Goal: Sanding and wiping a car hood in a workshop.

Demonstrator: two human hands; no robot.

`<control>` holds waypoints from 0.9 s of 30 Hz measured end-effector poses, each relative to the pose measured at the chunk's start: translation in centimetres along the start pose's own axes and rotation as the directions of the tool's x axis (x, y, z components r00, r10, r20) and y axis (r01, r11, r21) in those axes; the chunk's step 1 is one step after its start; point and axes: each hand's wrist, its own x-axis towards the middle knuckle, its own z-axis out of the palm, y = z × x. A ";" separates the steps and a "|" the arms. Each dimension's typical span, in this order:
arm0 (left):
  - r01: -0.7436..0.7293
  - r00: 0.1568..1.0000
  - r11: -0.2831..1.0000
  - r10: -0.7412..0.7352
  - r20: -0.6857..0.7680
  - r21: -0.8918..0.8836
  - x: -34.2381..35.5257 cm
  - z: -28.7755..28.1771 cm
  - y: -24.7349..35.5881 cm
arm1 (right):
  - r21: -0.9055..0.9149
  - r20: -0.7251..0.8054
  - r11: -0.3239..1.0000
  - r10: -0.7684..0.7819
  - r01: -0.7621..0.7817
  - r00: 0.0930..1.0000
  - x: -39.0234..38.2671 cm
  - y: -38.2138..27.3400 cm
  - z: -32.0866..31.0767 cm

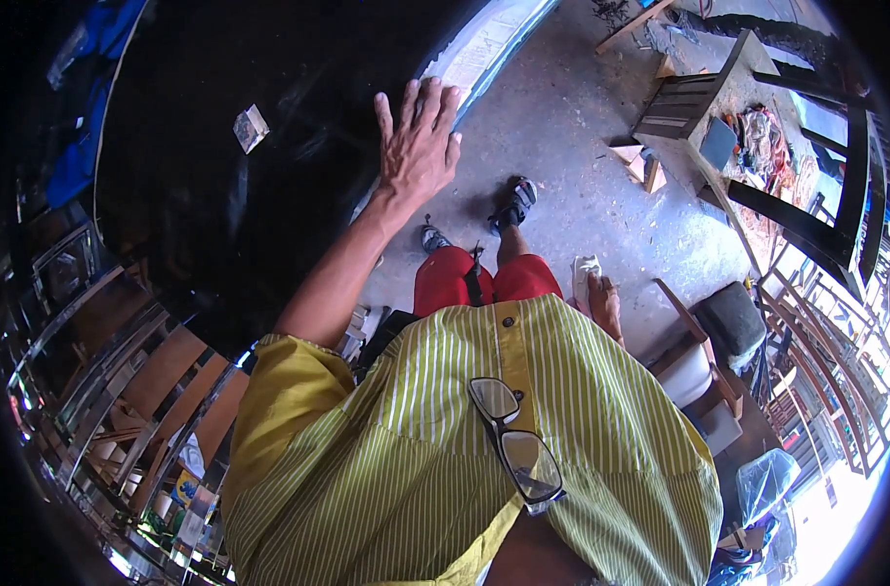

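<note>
My left hand (pixel 416 151) reaches over the edge of a large black panel (pixel 186 205), fingers spread and bent slightly at the light, blue-lined edge strip (pixel 484 49); whether the fingertips press on it is unclear. A small pale block (pixel 251 128) lies on the black surface, left of that hand. My right hand (pixel 603 303) hangs beside my red shorts, closed on a crumpled white cloth (pixel 587 269). Eyeglasses (pixel 531 464) hang on my striped yellow shirt.
Wooden furniture frames (pixel 836 234), a work table with rags (pixel 762 146), wood offcuts (pixel 650 166) and a dark cushioned seat (pixel 728 322) stand to the right on the concrete floor (pixel 562 117). Wooden chairs and panels (pixel 162 381) are stacked at lower left.
</note>
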 end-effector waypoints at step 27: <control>0.003 0.999 0.986 -0.009 0.036 0.164 2.2 -1.0 2.4 | 0.252 -0.170 0.967 0.094 -0.049 0.981 -0.4 -3.3 -6.7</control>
